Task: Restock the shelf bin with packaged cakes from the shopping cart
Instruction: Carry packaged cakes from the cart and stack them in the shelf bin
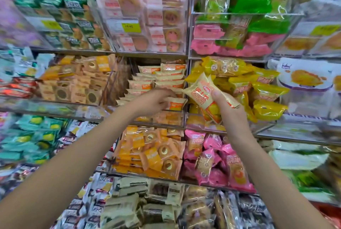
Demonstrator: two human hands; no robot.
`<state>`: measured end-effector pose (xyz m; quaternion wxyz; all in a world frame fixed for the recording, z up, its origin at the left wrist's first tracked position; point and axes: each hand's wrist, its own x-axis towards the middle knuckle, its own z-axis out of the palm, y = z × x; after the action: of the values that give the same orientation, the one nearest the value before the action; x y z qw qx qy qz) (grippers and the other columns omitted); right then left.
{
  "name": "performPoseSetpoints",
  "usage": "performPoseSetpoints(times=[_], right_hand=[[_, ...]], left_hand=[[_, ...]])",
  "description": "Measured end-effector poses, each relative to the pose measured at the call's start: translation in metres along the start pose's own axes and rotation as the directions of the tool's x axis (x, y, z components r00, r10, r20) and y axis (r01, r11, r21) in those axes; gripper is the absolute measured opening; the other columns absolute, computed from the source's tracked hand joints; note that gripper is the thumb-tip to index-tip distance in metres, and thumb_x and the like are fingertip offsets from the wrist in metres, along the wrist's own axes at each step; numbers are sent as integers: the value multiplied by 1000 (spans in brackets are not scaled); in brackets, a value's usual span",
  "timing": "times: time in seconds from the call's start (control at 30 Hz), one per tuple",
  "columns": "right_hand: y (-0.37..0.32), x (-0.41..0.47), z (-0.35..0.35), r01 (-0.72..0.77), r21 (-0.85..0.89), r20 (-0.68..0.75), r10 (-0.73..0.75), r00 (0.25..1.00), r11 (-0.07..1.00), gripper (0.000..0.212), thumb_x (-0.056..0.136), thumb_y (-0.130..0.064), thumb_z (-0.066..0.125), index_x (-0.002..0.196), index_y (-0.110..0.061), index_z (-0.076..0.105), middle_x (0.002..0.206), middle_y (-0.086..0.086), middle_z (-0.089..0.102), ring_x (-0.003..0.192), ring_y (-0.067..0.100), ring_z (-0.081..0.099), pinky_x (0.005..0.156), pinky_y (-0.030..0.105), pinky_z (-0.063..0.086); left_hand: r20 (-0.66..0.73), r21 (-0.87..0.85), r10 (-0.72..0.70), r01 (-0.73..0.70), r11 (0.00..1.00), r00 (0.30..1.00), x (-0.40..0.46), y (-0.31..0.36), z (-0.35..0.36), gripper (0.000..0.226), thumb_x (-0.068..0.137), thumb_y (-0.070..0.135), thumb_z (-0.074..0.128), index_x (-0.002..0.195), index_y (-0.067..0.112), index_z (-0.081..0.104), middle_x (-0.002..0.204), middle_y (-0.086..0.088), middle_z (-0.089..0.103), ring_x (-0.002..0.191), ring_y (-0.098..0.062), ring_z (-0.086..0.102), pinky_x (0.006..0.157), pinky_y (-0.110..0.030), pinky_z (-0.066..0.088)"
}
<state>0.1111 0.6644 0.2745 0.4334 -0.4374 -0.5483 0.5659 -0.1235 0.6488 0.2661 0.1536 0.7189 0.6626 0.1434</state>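
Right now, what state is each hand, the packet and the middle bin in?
Left hand: inside the bin, fingers on a stacked packet.
Right hand: closed around a cake packet.
Cake packet: held up, tilted, outside the bin.
Middle bin: partly filled with stacked packets.

Cream-and-orange cake packets in glossy plastic film, crinkled at sealed ends. Clear acrylic shelf bin, smooth, reflective front wall. Held cream packet: same shiny film, creased. Yellow wrappers high-gloss. Pink packets glossy, wrinkled. Yellow paper price label, matt.
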Motion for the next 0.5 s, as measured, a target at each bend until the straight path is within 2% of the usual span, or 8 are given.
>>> performPoseSetpoints(times=[0.17, 0.2, 0.3, 0.4, 0.47, 0.5], right_hand=[[-1, -3, 1, 10, -12, 15, -9, 1000, 1000, 17, 85, -52, 59, 89, -36, 67, 82, -18, 72, 74, 0, 68, 54, 11, 49], [0, -4, 2, 10, -9, 16, -10, 1000, 1000, 16, 85, -50, 59, 88, -36, 67, 81, -17, 72, 74, 0, 68, 53, 11, 49], [-1, -8, 7, 6, -12, 33, -6, 999, 1000, 12, 86, -47, 60, 86, -36, 66, 77, -21, 71, 71, -3, 67, 51, 8, 46], [1, -12, 10, 28, -33, 72, -26, 997, 999, 8, 86, -43, 62, 81, -37, 64, 70, -25, 69, 64, -7, 65, 48, 7, 44], [2, -15, 11, 38, -54, 101, -33, 994, 998, 9, 86, -43, 62, 82, -36, 64, 71, -23, 70, 64, -4, 66, 47, 8, 45], [2, -16, 11, 40, -62, 112, -33, 993, 997, 9, 86, -43, 62, 85, -34, 65, 72, -21, 71, 64, -3, 67, 48, 9, 46]], left_hand=[[85, -210, -91, 107, 972, 992, 7, -8, 12, 30, 92, 16, 55, 121, 20, 53, 132, -2, 50, 119, -19, 47, 95, -29, 40], [75, -199, -93, 106, 974, 993, 4, -9, 18, 30, 94, 18, 51, 124, 20, 50, 133, -3, 47, 122, -20, 42, 95, -29, 37], [13, -6, -98, 98, 995, 995, -4, -7, 31, 35, 98, 27, 37, 132, 21, 40, 138, -4, 38, 126, -22, 29, 96, -33, 26], [45, 179, -69, 60, 982, 997, -12, -1, 30, 38, 99, 35, 32, 134, 23, 43, 143, 2, 30, 128, -20, 22, 101, -35, 16], [-71, 203, -62, 75, 976, 996, -18, 5, 24, 36, 99, 32, 35, 129, 21, 52, 146, 2, 30, 130, -23, 21, 105, -35, 15], [-184, 125, -75, 99, 987, 980, -23, 10, 18, 34, 99, 29, 37, 126, 18, 55, 144, 1, 34, 130, -23, 25, 106, -35, 17]])
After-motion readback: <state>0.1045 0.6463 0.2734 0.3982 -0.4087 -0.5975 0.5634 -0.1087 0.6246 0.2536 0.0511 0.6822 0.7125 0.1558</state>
